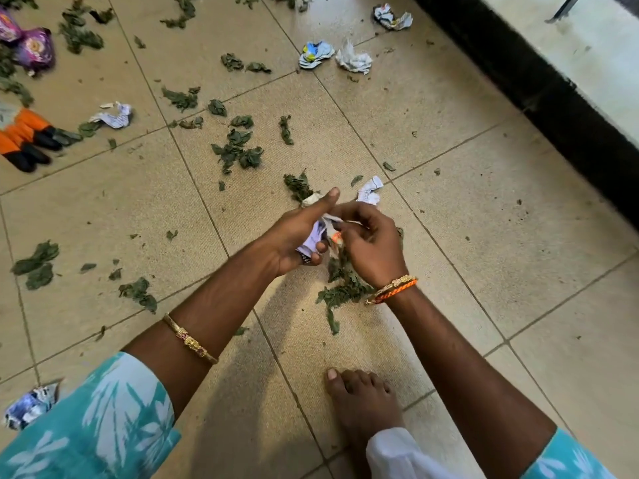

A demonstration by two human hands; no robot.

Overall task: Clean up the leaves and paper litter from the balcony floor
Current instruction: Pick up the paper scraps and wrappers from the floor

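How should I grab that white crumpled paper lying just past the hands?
Probably pinch the crumpled paper from above, at its raised, bunched middle. It lies loose on the floor tile, apart from the leaves, and its upturned corner points up and to the right, so fingers closing down over the folds should catch it more easily than a flat edge.

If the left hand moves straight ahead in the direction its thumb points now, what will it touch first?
Probably the crumpled white paper on the floor just beyond the left hand. The thumb points up and right in the picture. Depth is unclear, since the hand may be above the floor.
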